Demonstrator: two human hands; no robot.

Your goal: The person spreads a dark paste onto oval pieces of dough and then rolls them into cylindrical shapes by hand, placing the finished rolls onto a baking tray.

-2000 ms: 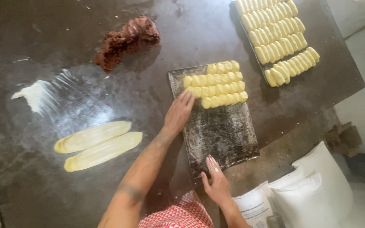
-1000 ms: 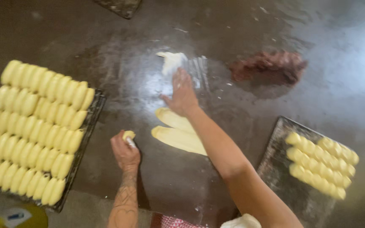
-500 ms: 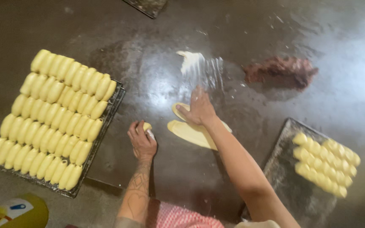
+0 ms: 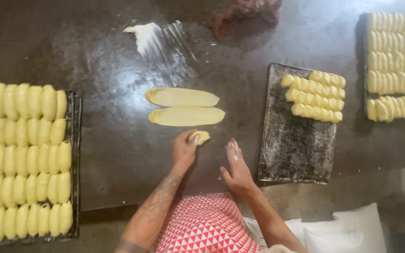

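My left hand (image 4: 183,151) presses a small yellow dough piece (image 4: 199,137) against the dark worktop, fingers curled over it. My right hand (image 4: 236,167) rests flat and empty on the worktop just right of it, fingers spread and dusted white. Two flattened long dough strips (image 4: 184,107) lie side by side just beyond the hands. A dark baking tray (image 4: 296,145) to the right holds three short rows of shaped dough pieces (image 4: 314,95) at its far end.
A tray (image 4: 74,140) full of shaped dough rolls sits at the left. More rolls (image 4: 395,65) fill a tray at the far right. A white fat smear (image 4: 146,37) and a brown filling lump (image 4: 244,16) lie at the back. White sacks (image 4: 348,229) stand below.
My right hand has left the flattened strips and come back to rest beside the left. The left hand still works the small dough piece. The view has shifted right.
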